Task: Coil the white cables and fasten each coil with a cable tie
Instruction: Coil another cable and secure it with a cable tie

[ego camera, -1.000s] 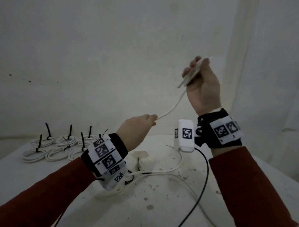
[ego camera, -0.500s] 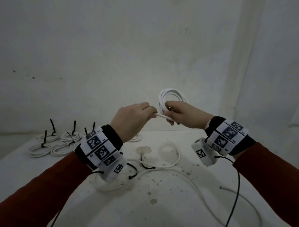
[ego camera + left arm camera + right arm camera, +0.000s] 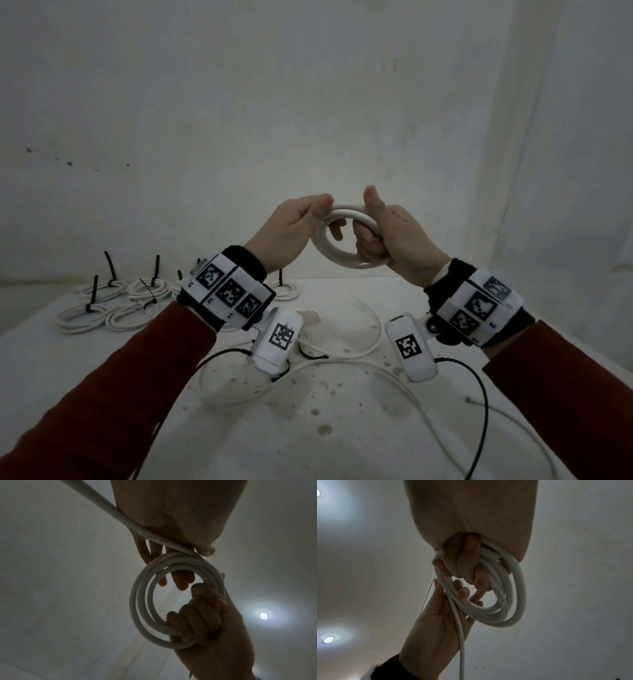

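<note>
I hold a white cable coil (image 3: 346, 263) in the air above the table, between both hands. My right hand (image 3: 397, 236) has its fingers curled through the ring and grips its right side. My left hand (image 3: 294, 226) pinches the left side, thumb on top and fingers under. In the left wrist view the coil (image 3: 137, 601) shows about three turns, and a loose tail (image 3: 102, 505) runs out under my left thumb. In the right wrist view the coil (image 3: 518, 588) hangs from my right hand's fingers (image 3: 467, 555), and the tail (image 3: 462, 642) drops along my left palm (image 3: 433, 626).
Several tied white coils (image 3: 113, 308) with upright black cable ties lie at the table's back left. Loose white cables (image 3: 373, 339) and loose black ties (image 3: 311, 356) lie under my wrists on the stained white table (image 3: 308, 438). A wall stands close behind.
My right hand came down from high up, where the cable was stretched taut between my hands. The loops are now gathered into one ring held by both hands.
</note>
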### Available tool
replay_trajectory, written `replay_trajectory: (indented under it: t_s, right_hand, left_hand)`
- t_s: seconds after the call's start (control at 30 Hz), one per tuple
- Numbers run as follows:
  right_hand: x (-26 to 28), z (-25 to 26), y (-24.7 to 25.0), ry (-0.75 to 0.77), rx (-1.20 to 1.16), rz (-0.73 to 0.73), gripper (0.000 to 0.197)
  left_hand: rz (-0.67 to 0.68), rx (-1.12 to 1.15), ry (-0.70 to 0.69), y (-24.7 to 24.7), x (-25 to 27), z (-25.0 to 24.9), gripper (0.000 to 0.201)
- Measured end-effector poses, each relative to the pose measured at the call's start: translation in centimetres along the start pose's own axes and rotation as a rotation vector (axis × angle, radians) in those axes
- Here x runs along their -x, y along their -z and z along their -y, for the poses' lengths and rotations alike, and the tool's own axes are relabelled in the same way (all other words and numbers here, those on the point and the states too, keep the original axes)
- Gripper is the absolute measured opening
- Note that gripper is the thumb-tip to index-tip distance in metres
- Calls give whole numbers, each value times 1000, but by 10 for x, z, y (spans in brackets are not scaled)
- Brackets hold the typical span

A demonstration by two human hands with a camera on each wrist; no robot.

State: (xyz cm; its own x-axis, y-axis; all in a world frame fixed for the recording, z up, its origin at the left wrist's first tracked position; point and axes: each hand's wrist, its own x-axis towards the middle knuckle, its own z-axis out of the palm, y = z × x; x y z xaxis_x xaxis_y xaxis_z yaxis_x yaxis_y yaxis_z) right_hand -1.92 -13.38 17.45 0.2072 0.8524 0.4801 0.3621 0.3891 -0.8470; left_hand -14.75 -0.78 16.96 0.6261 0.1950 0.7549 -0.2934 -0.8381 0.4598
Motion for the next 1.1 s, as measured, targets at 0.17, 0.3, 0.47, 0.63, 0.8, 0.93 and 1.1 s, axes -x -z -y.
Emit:
replay_trajectory:
  t_s: [0.17,0.3,0.47,0.63,0.8,0.93,1.1]
  right_hand:
    - [-5,-2,-5,15,18,-57,58]
    - [-2,1,-6,-25,-61,49,55]
    - [-2,12,6,-141,-378,81,48]
    - [6,27,43,-110,-708,111,47]
    - [16,36,51,-71,-618,24,40]
    - [26,34,55,-69,-552,4,40]
    - [39,28,60,-89,-454,7,38]
  left_hand:
    - [-15,61,37,-1,-4,-2,34]
    - [-40,62,36,-1,-4,-4,34]
    - [-30,-58,-42,-1,-4,-4,34]
    - [-49,-108,-3,1,2,15,26]
    - [-212,-158,3,0,-6,16,26]
    - [-298,-253,1,8,-15,13,27]
    - [-318,-339,29,18,-18,17,27]
